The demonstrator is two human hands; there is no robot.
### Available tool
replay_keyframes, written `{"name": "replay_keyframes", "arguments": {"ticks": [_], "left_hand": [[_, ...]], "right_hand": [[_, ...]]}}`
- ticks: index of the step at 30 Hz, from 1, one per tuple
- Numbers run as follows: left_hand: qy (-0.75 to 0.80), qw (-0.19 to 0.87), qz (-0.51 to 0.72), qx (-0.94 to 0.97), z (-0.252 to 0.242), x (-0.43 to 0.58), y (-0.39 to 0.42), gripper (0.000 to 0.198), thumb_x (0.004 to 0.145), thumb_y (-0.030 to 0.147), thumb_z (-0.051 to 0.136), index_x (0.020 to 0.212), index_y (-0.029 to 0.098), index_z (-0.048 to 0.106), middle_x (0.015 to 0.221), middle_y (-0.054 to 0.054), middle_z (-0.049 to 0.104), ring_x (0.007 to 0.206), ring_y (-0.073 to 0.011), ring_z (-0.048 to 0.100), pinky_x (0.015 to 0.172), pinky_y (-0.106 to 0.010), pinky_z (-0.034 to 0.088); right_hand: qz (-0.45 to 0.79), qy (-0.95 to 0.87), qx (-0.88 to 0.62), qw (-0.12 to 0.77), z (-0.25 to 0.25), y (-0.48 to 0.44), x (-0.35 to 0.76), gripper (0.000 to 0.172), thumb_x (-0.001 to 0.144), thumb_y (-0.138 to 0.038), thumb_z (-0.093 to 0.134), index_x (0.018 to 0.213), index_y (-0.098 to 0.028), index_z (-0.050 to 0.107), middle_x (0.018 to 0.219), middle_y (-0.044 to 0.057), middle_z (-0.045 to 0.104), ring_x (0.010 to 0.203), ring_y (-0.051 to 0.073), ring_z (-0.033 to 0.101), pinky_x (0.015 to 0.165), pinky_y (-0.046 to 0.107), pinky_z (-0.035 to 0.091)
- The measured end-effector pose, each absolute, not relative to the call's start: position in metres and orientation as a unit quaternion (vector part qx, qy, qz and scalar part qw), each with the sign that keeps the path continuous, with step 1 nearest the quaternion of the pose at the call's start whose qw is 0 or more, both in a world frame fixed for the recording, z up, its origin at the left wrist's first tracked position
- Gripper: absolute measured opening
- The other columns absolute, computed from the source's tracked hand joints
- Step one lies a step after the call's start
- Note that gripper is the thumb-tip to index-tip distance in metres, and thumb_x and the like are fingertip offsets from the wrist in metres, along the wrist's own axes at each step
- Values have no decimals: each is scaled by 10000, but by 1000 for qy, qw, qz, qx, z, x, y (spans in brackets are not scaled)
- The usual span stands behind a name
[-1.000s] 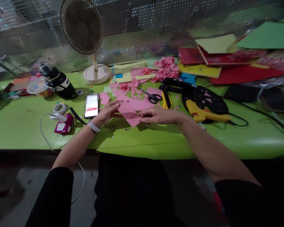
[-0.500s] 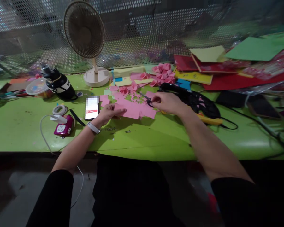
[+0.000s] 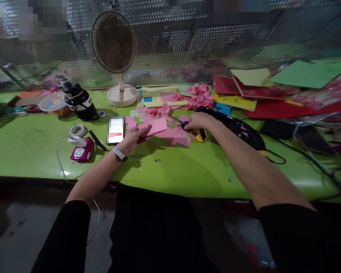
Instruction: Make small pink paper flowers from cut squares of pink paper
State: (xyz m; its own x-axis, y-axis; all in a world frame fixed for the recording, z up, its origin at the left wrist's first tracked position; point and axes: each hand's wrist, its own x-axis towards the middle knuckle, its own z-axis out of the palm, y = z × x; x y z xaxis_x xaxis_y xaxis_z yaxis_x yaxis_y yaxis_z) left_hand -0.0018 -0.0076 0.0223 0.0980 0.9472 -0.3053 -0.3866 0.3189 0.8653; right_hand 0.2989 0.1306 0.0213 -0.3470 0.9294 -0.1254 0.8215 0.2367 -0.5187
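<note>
My left hand (image 3: 135, 139) pinches a sheet of pink paper (image 3: 158, 126) between thumb and fingers, holding it above other pink pieces. To the right, my right hand (image 3: 200, 120) is closed at the dark handles of a pair of scissors (image 3: 179, 121), whose blades point away to the left. Its fingertips are partly hidden from view. Under and beyond both hands lie pink paper scraps (image 3: 176, 136) and folded pink paper flowers (image 3: 199, 94). A yellow-handled cutter (image 3: 201, 135) rests just below my right hand.
Left of the paper lie a phone (image 3: 116, 131), a purple power adapter (image 3: 82, 151) and a tape roll (image 3: 77, 131). A black bottle (image 3: 78, 100) and a fan (image 3: 122, 94) stand behind. Coloured paper (image 3: 301, 74) is piled at the right, near a black pouch (image 3: 244, 132).
The view has shifted slightly. My left hand's pink sheet is now apart from the pink piece below it, which lies on the table. My right hand stays at the scissors.
</note>
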Motion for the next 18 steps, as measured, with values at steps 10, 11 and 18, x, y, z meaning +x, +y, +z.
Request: {"name": "replay_keyframes", "arguments": {"ticks": [10,11,18], "left_hand": [[453,627,586,240,28,3,-10,305,706,252,902,765,123,631,750,20,688,632,-55,644,598,-168,552],[455,623,592,231,29,3,-10,292,719,242,894,770,122,632,761,16,691,639,-56,649,597,-166,553],[450,604,626,202,30,3,-9,139,834,174,798,836,113,673,854,-30,718,688,-77,675,631,-193,580]], "right_hand": [[586,-590,-470,295,41,32,293,373,635,-454,823,851,-213,638,789,58,706,526,129,554,490,288,459],[615,-580,-450,289,41,21,288,421,612,-503,840,839,-211,638,734,36,676,488,114,517,456,275,435],[711,-580,-329,222,40,-14,268,678,569,-791,796,846,-190,649,677,27,631,502,127,535,398,259,436]]}}
